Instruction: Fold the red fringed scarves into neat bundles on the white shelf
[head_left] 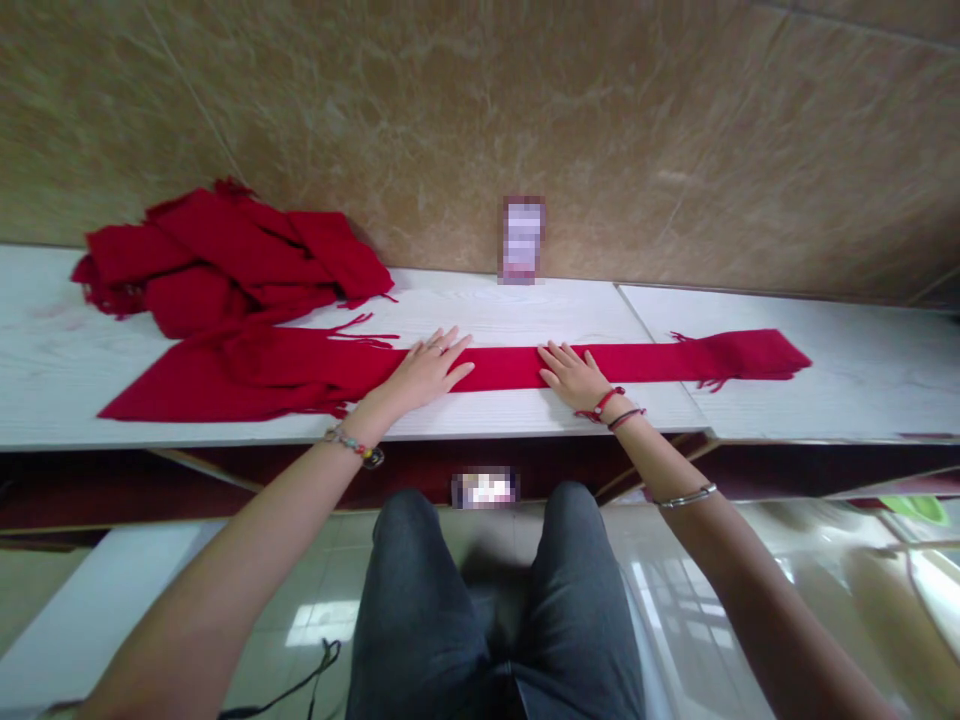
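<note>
A red fringed scarf (pixel 502 369) lies in a long narrow strip along the white table. Flat on its middle rests my left hand (pixel 429 372), fingers spread. To the right, my right hand (pixel 574 376) also presses the strip with its fingers outstretched. Past that hand, the scarf's right end (pixel 750 355) shows a fold and loose fringe. Left of my left hand the red cloth (pixel 247 370) widens and lies rumpled with tassels. Behind it sits a crumpled heap of red fringed cloth (pixel 232 255); whether the two join I cannot tell.
The white tabletop (pixel 465 310) runs against a brown marbled wall (pixel 450 130), with a seam right of my hands. A small blurred object (pixel 522 240) stands at the wall. Below the front edge is a dark open shelf (pixel 300 475) with another blurred object (pixel 486 488).
</note>
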